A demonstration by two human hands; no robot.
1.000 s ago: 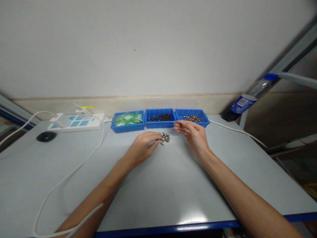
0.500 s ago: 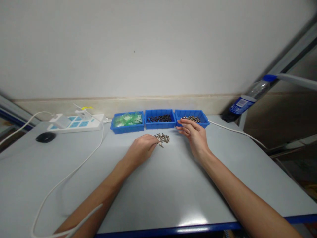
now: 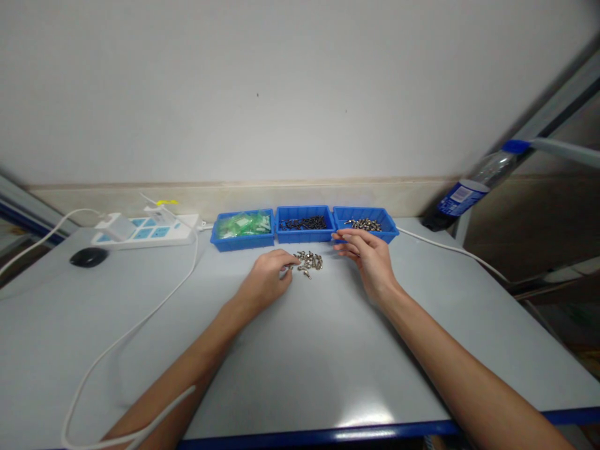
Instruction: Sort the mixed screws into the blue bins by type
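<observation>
A small pile of silvery metal screws [image 3: 310, 260] lies on the grey table [image 3: 300, 350]. At its left edge is my left hand [image 3: 270, 275], thumb and fingertips slightly apart beside a small metal piece. My right hand [image 3: 368, 259] is raised to the right of the pile, in front of the right blue bin [image 3: 389, 236], its thumb and fingers brought together; anything between them is too small to make out. That bin holds similar metal pieces [image 3: 366, 224]. Dark screws [image 3: 304, 222] fill part of the middle blue bin [image 3: 304, 236].
The left blue bin [image 3: 244, 243] contains green-tinted plastic packets. Farther left are a white power strip [image 3: 180, 236] with plugs, a black mouse [image 3: 89, 257] and a white cable [image 3: 135, 326]. A bottle with a blue cap [image 3: 462, 197] leans at the back right.
My left hand's thumb and fingertips have parted and drawn slightly left from the pile. The right hand's raised fingers have lowered a little toward its thumb. The view has shifted slightly.
</observation>
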